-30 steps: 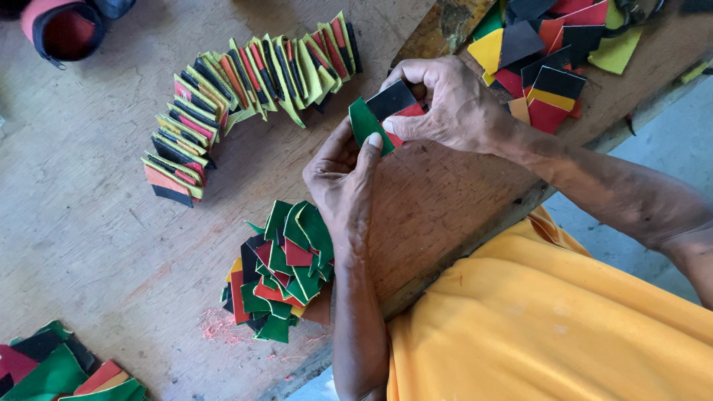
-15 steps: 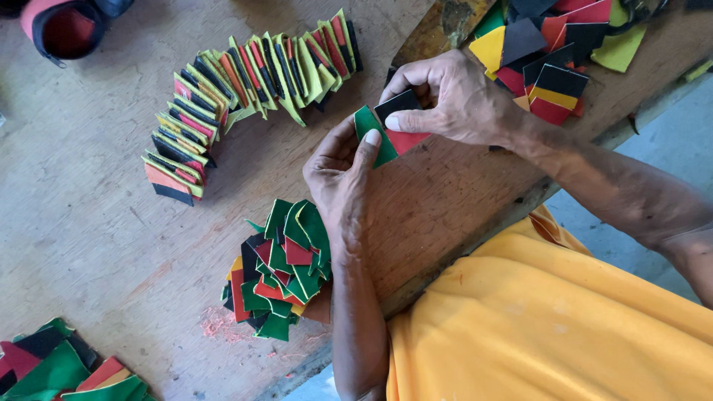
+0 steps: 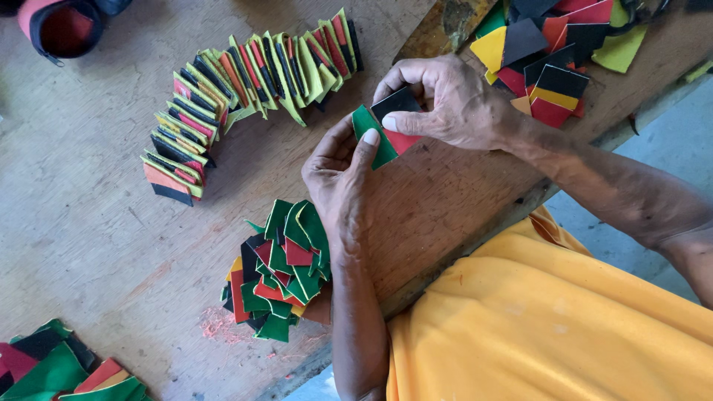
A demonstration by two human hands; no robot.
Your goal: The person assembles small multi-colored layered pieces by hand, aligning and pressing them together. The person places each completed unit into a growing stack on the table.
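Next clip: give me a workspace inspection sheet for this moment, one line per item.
Surface: worn wooden table, scuffed, with a reddish smear near the front edge.
Job's things: a green piece, a black piece and a red piece, pinched together between both hands.
Clutter: curved row of stacked pieces; loose pile below the left hand; scattered pieces top right; more pieces bottom left; red and black container top left.
Grippers: left hand and right hand both hold the pieces.
Cables: nothing seen.
Surroundings: grey floor; yellow shirt.
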